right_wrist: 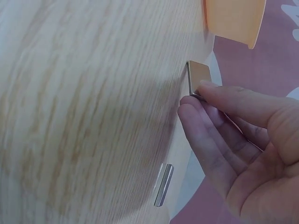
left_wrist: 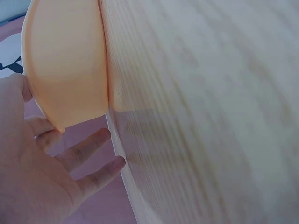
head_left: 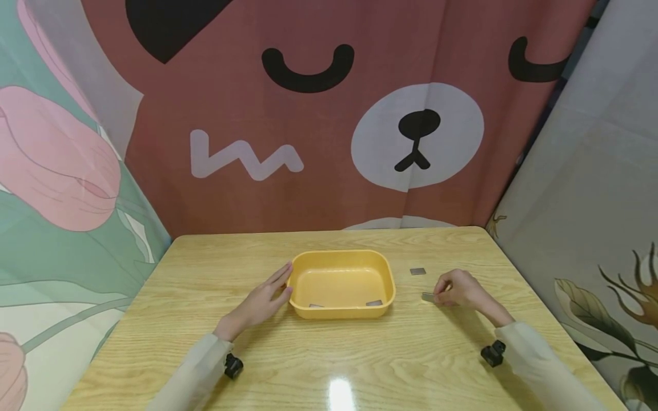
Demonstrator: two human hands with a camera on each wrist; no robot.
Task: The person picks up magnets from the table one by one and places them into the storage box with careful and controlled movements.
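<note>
- It is a small nook with cloth on three sides; I can't tell if it is in a home.
- A smooth table (head_left: 288,359) looks like wood.
- The brown cloth (head_left: 319,200) behind has a sleepy bear face.
- The left cloth (head_left: 56,160) has pink flowers.
- The right cloth (head_left: 565,171) has leaves.

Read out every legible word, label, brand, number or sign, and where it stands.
None: no readable text shows on the yellow tray, held metal piece or table.
The pale zigzag on the curtain looks like drawing, not lettering.
Anything on the black wrist cameras is too small to read.
</note>
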